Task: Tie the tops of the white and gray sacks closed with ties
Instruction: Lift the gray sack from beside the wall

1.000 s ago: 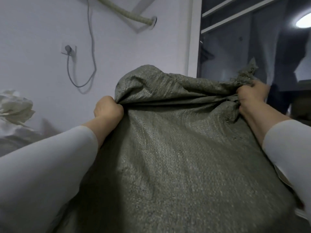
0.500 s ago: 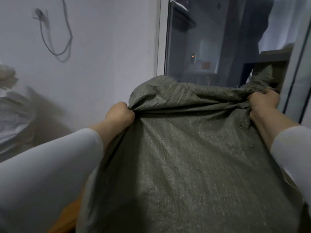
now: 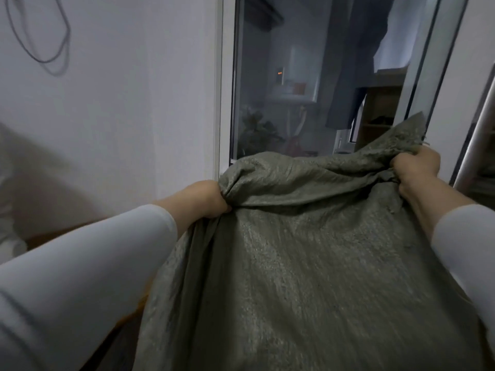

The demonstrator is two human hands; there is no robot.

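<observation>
The fingers of the left hand (image 3: 206, 199) are curled tight into a fist and mostly buried in cloth, clamping a gathered bunch of the gray sack (image 3: 308, 263) at its top left corner. The fingers of the right hand (image 3: 416, 170) are likewise fully curled, knuckles up, round the opposite top corner, where a frayed flap of the mouth sticks up toward 1 o'clock. Between the two fists the sack's rim is pulled into a taut, creased band, which suggests the hands are well apart on purpose: stretching the mouth flat so it can be drawn together into a neck for tying.

Below that band the woven body of the sack hangs wide and fills the view from the centre down to 6 o'clock. No tie shows anywhere, and the mouth is not yet gathered, so the closing step looks barely begun.

White sleeves (image 3: 80, 277) run in from 8 and 4 o'clock. Behind are a plain wall (image 3: 134, 103) with a looped cable (image 3: 57, 57) at 10 o'clock and a glass door (image 3: 281, 89) at 12. A pale shape (image 3: 8, 236) at 9 o'clock is too blurred to name.
</observation>
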